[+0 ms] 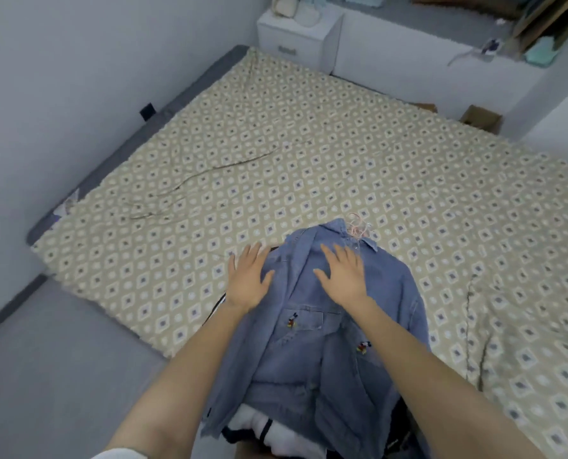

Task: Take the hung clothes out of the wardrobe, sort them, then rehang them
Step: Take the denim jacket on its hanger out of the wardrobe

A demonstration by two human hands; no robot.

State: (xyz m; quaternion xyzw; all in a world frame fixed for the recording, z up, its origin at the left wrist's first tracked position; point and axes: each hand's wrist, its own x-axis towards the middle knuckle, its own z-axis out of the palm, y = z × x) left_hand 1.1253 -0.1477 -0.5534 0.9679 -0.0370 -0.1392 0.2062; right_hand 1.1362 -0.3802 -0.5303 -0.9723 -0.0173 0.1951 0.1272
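nearest, below both wrists, white cloth (259,422) with dark trim shows from under the hem of a jacket (309,352). so the jacket tops a pile, probably carried over together and set down for sorting.

the jacket is blue denim, stiff, with a frayed hem, stitched seams and small embroidered cartoon figures on the chest. it lies face up, collar pointing away from the person.

the right hand (342,274) rests flat on the chest panel, fingers straight and spread, gripping nothing. the left hand (247,281) lies the same way on the jacket's left edge, fingertips reaching past it. flat palms suit pressing the heap down or smoothing it, not lifting it.

a dark piece with a white stripe (219,301) peeks out just left of the left wrist.

just beyond the right fingertips, thin pink and wire hangers (359,226) stick out of the collar, so the clothes seem to be on their hangers still, hooks bunched together.

beyond both hands the cover (276,144) spreads wide, a soft beige weave of repeated diamonds, lightly creased.

far off stand a white nightstand (292,38) and, to the right, a cardboard box (481,119).
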